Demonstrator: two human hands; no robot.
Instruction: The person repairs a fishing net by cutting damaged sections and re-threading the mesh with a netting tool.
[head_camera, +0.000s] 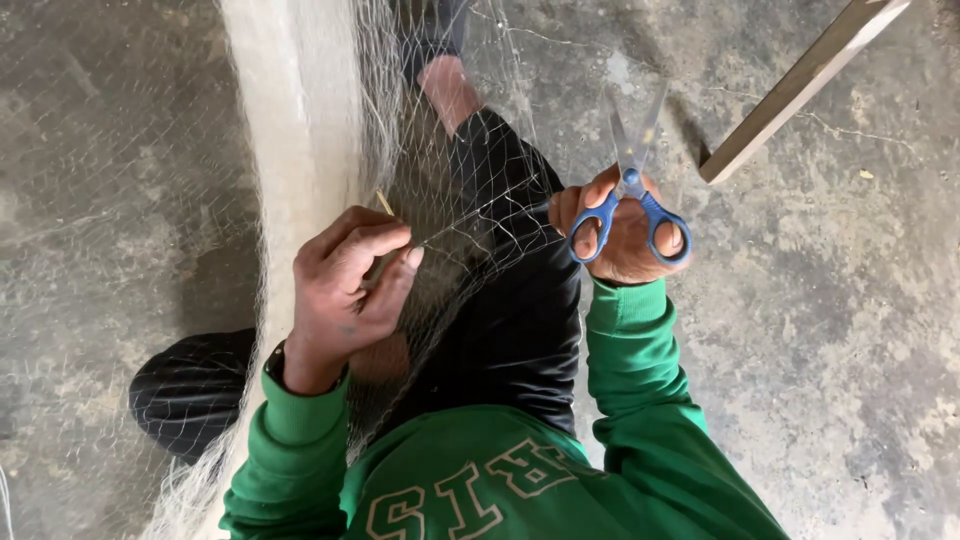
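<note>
Netting (470, 215) lies draped over the person's knee, pulled taut by the left hand (350, 290) pinching a thin needle (384, 202) against the mesh, while the right hand (625, 235), fingers through blue-handled scissors (632, 195), holds the blades apart beside it.

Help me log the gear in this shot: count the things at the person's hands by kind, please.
Scissors, blue handles, in the right hand: 1
Fishing net, fine pale mesh: 1
Thin yellowish tool, pinched in the left hand: 1
Wooden plank on the floor: 1
Total: 4
</note>
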